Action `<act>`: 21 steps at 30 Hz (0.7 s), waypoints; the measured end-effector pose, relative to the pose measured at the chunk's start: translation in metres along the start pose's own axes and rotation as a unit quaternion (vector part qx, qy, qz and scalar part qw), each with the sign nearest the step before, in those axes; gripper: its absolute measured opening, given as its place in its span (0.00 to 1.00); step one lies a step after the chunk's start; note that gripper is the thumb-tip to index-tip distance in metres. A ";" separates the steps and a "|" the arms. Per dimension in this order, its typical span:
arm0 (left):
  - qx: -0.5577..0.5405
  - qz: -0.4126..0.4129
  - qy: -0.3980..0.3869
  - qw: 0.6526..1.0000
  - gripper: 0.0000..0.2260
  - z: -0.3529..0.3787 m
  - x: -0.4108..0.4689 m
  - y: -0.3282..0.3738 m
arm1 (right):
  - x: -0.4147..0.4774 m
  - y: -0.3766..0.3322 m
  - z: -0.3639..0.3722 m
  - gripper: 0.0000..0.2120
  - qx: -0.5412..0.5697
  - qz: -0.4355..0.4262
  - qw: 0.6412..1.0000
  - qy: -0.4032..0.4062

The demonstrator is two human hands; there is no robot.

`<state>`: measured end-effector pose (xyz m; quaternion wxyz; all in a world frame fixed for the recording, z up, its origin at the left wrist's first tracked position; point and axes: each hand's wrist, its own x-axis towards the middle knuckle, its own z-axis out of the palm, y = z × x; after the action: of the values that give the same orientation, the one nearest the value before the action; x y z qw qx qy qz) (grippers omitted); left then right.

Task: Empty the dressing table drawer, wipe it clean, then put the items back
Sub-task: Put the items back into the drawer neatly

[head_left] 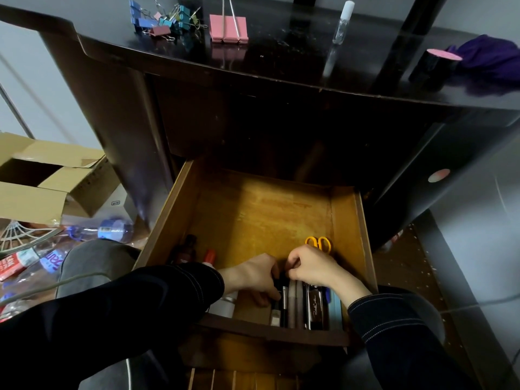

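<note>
The right hand [315, 266] hides the blades of the scissors [319, 243], and the purple cloth [489, 57] runs off-frame.

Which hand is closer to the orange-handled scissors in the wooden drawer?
Right. The right hand lies just in front of the orange-handled scissors, hiding their blades; the left hand is farther left, gripping dark pens.

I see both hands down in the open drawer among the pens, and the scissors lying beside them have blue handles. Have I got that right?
Nearly. The head view shows the scissors have orange handles, not blue. The rest holds: the left hand and the right hand are both down in the open drawer among the pens.
</note>
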<state>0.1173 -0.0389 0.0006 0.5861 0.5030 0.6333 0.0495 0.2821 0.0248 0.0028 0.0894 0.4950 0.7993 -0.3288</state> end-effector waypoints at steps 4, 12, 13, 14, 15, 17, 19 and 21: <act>0.005 -0.008 0.000 1.000 0.22 -0.005 -0.002 0.002 | -0.001 -0.002 -0.002 0.01 0.010 0.001 1.000 0.010; -0.063 0.070 0.145 0.985 0.08 -0.039 -0.030 0.008 | -0.026 -0.011 -0.022 0.04 0.079 -0.013 0.988 0.132; -0.100 0.090 0.156 0.979 0.09 -0.045 -0.038 0.010 | -0.033 -0.017 -0.030 0.04 0.074 -0.025 0.986 0.149; -0.137 0.111 0.167 0.970 0.08 -0.051 -0.047 0.013 | -0.042 -0.025 -0.038 0.04 0.065 -0.041 0.983 0.169; -0.173 0.134 0.181 0.959 0.07 -0.057 -0.056 0.016 | -0.051 -0.036 -0.048 0.03 0.054 -0.060 0.978 0.193; -0.245 0.180 0.211 0.929 0.05 -0.068 -0.077 0.023 | -0.072 -0.063 -0.070 0.04 0.036 -0.109 0.962 0.250; -0.321 0.224 0.237 0.889 0.05 -0.080 -0.100 0.032 | -0.093 -0.097 -0.097 0.05 0.045 -0.172 0.934 0.309; -0.379 0.264 0.264 0.847 0.06 -0.094 -0.124 0.041 | -0.112 -0.134 -0.124 0.05 0.090 -0.233 0.903 0.349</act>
<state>0.0426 -0.0554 0.1423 0.5073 0.3574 0.5393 0.5692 0.2464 -0.0199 0.2087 -0.3194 0.3835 0.8391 -0.2165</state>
